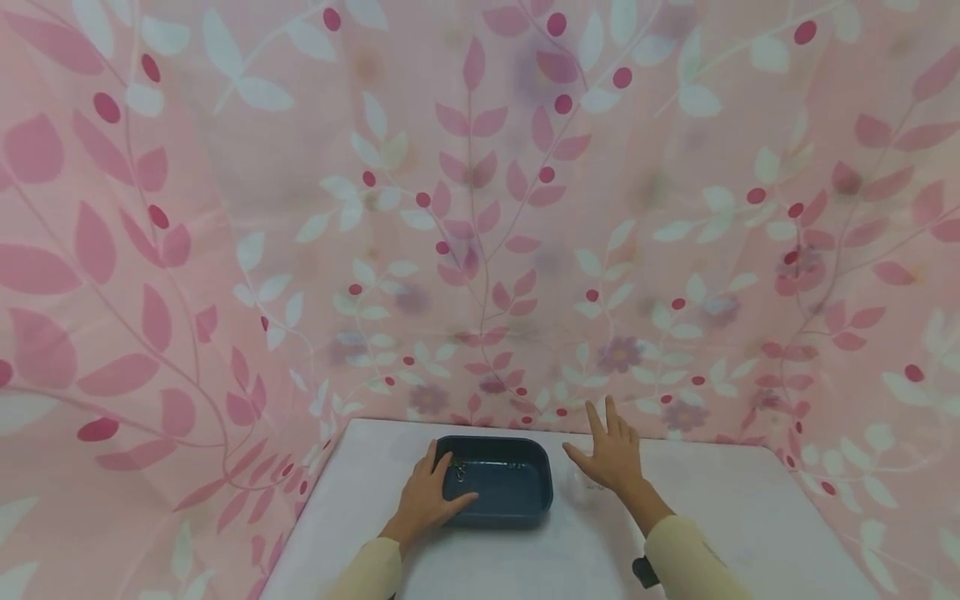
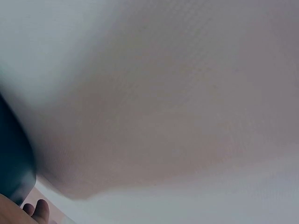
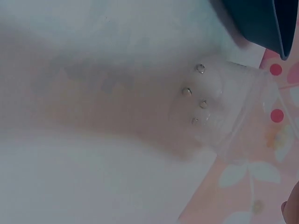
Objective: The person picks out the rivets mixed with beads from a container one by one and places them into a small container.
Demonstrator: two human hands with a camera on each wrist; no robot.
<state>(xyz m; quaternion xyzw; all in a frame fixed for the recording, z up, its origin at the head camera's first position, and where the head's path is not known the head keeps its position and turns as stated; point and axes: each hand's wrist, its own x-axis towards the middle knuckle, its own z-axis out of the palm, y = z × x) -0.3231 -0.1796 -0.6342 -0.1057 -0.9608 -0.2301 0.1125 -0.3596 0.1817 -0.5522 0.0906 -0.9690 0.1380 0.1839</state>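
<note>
A dark blue rectangular tray (image 1: 498,504) stands on the white table, with small shiny metal pieces (image 1: 460,473) at its left inside. My left hand (image 1: 426,497) lies at the tray's left side, fingers extended along the rim and thumb stretched over the tray. In the left wrist view, fingertips (image 2: 37,211) show beside the tray's wall (image 2: 14,154). My right hand (image 1: 613,460) is spread with nothing in it, over or near a clear container right of the tray. The right wrist view shows that see-through container (image 3: 233,109) with several small metal rings (image 3: 187,92).
The white table (image 1: 750,517) reaches back to a pink curtain (image 1: 480,292) with a leaf pattern, which also hangs at both sides. A dark object (image 1: 644,572) sits at the right sleeve's cuff.
</note>
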